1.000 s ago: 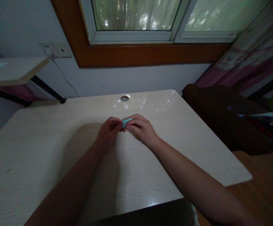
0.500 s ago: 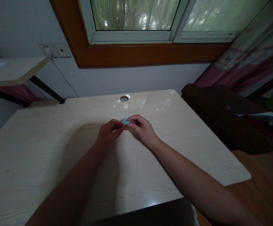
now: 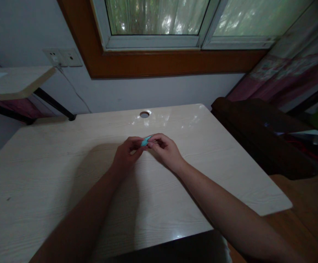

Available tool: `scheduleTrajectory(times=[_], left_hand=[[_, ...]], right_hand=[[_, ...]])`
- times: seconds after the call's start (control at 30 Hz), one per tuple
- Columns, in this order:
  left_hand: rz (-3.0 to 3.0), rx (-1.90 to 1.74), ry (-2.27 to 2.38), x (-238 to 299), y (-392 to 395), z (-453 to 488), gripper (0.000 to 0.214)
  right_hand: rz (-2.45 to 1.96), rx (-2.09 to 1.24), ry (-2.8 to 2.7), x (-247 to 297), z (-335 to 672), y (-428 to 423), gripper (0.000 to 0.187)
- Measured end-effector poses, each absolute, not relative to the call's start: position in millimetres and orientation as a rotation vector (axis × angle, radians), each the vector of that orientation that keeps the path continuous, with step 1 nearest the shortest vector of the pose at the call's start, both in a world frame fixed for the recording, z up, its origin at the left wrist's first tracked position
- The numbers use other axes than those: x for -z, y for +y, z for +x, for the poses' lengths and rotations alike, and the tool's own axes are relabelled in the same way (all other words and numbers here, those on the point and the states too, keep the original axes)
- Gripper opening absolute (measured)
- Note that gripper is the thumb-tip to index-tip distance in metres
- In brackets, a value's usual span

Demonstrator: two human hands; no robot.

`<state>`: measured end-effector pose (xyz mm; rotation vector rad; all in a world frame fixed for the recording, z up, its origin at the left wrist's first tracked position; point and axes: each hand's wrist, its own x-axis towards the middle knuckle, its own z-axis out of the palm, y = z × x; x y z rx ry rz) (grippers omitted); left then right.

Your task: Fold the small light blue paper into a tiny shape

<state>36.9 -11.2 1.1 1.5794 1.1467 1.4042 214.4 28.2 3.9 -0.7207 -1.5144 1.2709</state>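
Observation:
A small turquoise piece [image 3: 145, 141], its kind too small to make out, is pinched between my two hands over the middle of the table. My left hand [image 3: 128, 150] grips its left end between thumb and fingertips. From the other side, the thumb and forefinger of my right hand [image 3: 166, 147] close on its right end. My fingers cover parts of the piece, so its full shape is hidden. Both hands sit close to the pale wood-grain tabletop [image 3: 186, 197], fingertips nearly meeting.
Behind my hands, a round cable hole [image 3: 144, 114] is cut near the table's back edge. A raised shelf [image 3: 16, 86] on black legs stands at the back left. Dark wooden furniture [image 3: 254, 135] borders the right side. A white cable [image 3: 75, 91] hangs from the wall socket.
My left fingers have shifted slightly on the turquoise piece, and more of it shows between my hands. The right hand stays nearly in place.

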Motion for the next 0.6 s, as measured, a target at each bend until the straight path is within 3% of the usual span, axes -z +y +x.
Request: scheduleTrajectory(times=[0.37,0.6], left_hand=[[1.568,-1.387,1.196,3.9,-9.6,34.9,0.029],[1.495,-1.415,1.105,2.9,-7.8,36.6,0.042]], right_hand=[[-0.705,-1.336,-1.489,2.5,213.8,32.6,0.025],[-0.673,-1.334,-1.457,5.0,212.6,34.9,0.035]])
